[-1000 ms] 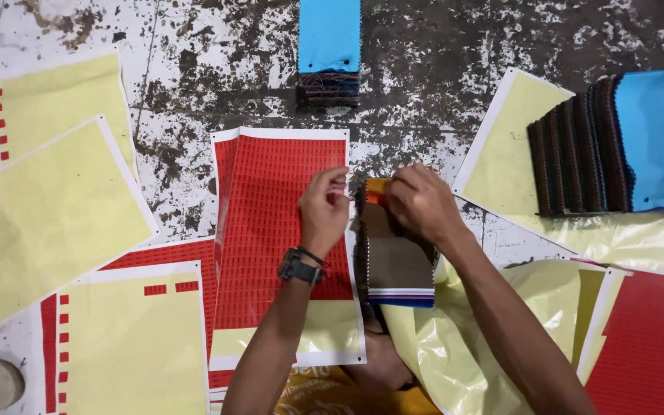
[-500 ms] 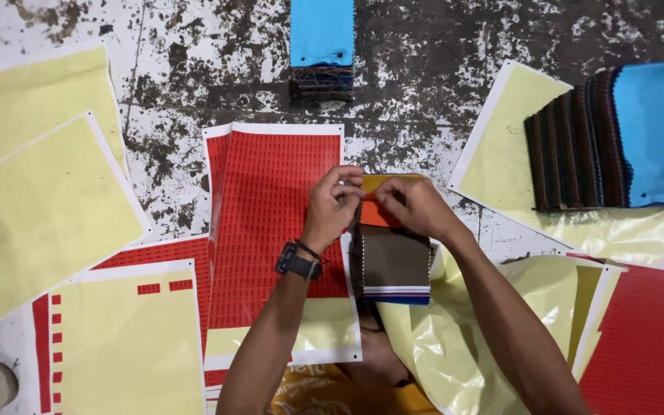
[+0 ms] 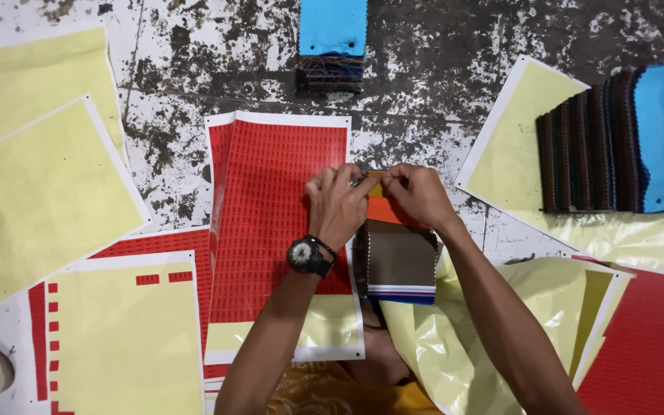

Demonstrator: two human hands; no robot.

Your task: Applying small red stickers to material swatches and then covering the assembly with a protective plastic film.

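Left hand (image 3: 337,206) and right hand (image 3: 416,194) pinch the stacked fabric swatches (image 3: 396,257), brown over orange.

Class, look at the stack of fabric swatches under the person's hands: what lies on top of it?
On the stack of fabric swatches a brown swatch lies uppermost, orange and yellow beyond. Left hand and right hand cover the far end; anything pinched there is hidden.

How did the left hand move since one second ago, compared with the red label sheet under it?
Yes. The left hand went rightward off the red label sheet to meet the right hand at the top of the fabric swatch stack.
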